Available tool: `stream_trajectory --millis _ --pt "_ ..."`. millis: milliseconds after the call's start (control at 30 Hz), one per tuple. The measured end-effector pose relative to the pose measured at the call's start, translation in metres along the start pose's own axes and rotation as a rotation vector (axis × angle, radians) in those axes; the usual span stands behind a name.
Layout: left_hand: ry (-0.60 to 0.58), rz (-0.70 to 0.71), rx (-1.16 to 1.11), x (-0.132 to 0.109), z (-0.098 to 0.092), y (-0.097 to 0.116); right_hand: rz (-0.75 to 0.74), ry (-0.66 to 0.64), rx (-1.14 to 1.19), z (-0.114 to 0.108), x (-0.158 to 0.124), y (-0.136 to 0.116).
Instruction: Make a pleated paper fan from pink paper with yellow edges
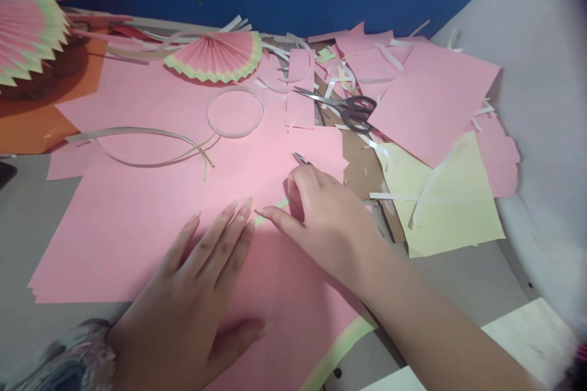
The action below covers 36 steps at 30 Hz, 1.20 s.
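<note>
pink sheet (137, 220): lies flat before you, under both hands | left hand (192, 293): fingers spread, pressing it down | right hand (330, 220): closed on a metal-tipped tool (301, 159), forefinger on the green strip (275, 208) | progress: pleated fan (215, 56) looks finished, this sheet seemingly unpleated

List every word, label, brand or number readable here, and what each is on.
None can be read: no print, label or number shows. The pink sheet under the left hand and right hand, the yellow sheet, the scissors and the folded fan are all plain.
</note>
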<state>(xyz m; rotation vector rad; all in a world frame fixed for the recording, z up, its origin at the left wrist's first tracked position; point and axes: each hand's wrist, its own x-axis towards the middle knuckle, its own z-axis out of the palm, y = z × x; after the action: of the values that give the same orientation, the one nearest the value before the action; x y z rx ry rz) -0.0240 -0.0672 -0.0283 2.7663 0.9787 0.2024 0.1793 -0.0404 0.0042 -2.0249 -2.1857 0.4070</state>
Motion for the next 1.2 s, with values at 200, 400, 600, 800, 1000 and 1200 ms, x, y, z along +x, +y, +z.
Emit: stream_trajectory --millis 200,400,600,800,1000,1200 --pt "-0.001 0.016 0.012 0.0012 0.0007 -0.0005 -0.001 -0.011 -0.007 0.0001 0.0017 0.0020" --pt "-0.008 0.004 0.007 0.0033 0.0013 -0.0003 -0.028 -0.023 -0.042 -0.0006 0.0050 0.0056" --pt "0.009 0.035 0.028 0.0027 0.0001 -0.0002 -0.039 -0.023 -0.059 -0.0018 0.0061 0.0068" --pt "0.006 0.046 0.046 0.0016 -0.0005 -0.0012 -0.054 -0.018 -0.080 -0.0015 0.0060 0.0072" --pt "0.007 0.080 0.069 0.0021 -0.0005 -0.0033 -0.072 -0.024 -0.071 -0.0013 0.0045 0.0083" --pt "-0.010 0.093 0.079 0.0019 0.0004 -0.0038 -0.051 0.000 -0.055 0.0003 0.0007 0.0055"
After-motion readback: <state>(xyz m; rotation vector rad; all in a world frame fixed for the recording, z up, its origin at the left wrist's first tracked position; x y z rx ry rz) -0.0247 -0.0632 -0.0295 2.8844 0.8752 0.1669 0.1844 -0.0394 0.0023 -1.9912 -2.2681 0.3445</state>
